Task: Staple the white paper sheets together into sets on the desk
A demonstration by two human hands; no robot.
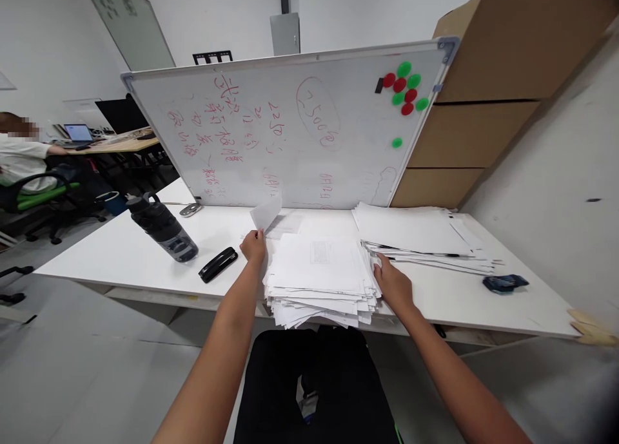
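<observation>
My left hand [253,245] is closed in a pinch on a thin sheet of paper [267,213], which stands tilted up from the table just left of a tall stack of paper [314,263]. The stack lies in front of me at the table's near edge, its layers uneven and some sheets jutting forward. At the stack's right side, my right hand [394,281] grips the edge of the papers, its fingertips partly hidden. A second, wider pile of paper [411,228] is spread just beyond that hand. To the left of my left hand lies a black stapler [217,265].
A dark water bottle [164,230] stands on the left of the white table [116,250]. Behind it leans a whiteboard [271,128] with red writing and magnets. Cardboard boxes [464,135] are stacked at the right. A small dark packet [505,283] lies at right. A person [24,157] sits far left.
</observation>
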